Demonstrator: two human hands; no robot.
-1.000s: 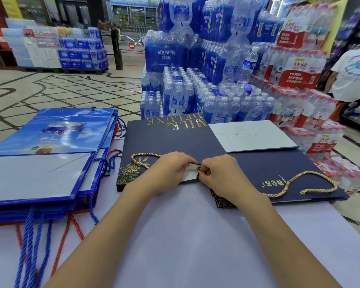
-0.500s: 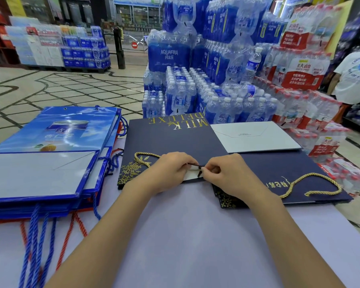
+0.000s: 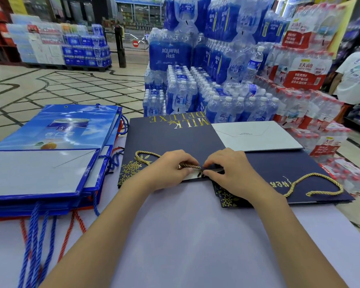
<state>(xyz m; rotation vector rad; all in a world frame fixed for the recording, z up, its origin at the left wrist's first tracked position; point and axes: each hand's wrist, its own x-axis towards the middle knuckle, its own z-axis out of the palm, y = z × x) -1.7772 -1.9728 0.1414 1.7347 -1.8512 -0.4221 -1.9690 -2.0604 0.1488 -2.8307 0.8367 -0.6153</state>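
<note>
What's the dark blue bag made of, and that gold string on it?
The dark blue bag looks like stiff matte paper or card: it lies flat with sharp folded edges and shiny gold print. The gold cord, pinched by the left hand and right hand, looks like twisted, slightly glossy thread, probably synthetic: spiral strands show along it.

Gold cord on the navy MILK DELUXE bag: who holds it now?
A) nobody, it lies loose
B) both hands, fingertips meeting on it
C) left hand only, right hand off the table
B: the left hand and right hand both pinch the gold cord where their fingertips meet, at the navy bag's near edge.
</note>
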